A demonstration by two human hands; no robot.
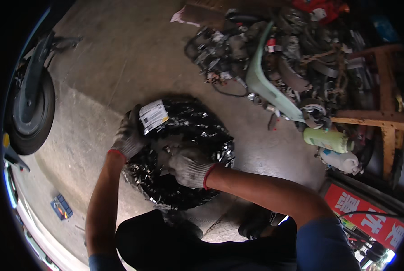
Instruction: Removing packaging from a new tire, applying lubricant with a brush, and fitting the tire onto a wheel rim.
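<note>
Bundle sits on the floor below us; glossy wrap looks slippery, probably heavy inside. Left hand's beside the label, right hand's mid-ring; we can't tell if either's clamped. We'd hug the outer rim.

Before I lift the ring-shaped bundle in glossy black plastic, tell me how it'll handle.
The ring-shaped bundle is likely slippery to grip, since its plastic wrap gleams. That wrinkled film may shift or tear under a hard pull. Its rounded outline suggests it could roll if stood on edge.
</note>
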